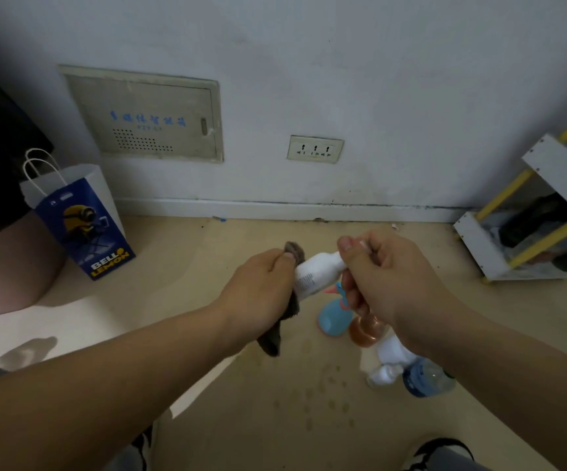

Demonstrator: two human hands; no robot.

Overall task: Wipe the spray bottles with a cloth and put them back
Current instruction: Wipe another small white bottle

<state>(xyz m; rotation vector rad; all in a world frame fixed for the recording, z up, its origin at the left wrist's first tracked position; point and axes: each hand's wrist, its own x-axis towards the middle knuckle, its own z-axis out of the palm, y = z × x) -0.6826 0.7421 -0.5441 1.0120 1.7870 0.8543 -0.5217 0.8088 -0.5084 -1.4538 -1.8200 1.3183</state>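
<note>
- White bottle (pixel 316 271): held in the air between both hands, lying nearly level, with its base toward the person's left and its neck toward the right. The printed label faces the camera. The head is hidden inside the fist, so the type of nozzle cannot be told.
- Right hand (pixel 377 277): fingers and thumb curl round the neck end of the white bottle, grasping it.
- Left hand (pixel 258 283): clenched on a grey cloth (pixel 275 338) that wraps the base of the white bottle. One corner shows above the thumb and a tail hangs below the wrist.
- Handling (judged): the small plastic body is probably light and stiff, with a smooth skin that may slip under the cloth. The narrow neck gives the surest hold and leaves the barrel free for wiping. Pressure on the head could discharge liquid.
- Floor (pixel 275 436), group beneath the right wrist: an upright blue spray bottle (pixel 333 317) with a pink trigger, and an amber bottle (pixel 365 329) just beside it. Nearer the person are small white bottles (pixel 391 355) and a clear water bottle (pixel 425 379), partly hidden by the arm.
- Surroundings: a printed paper bag (pixel 81 226) stands on the left near the wall. A white-and-yellow rack (pixel 547 161) stands on the right.
</note>
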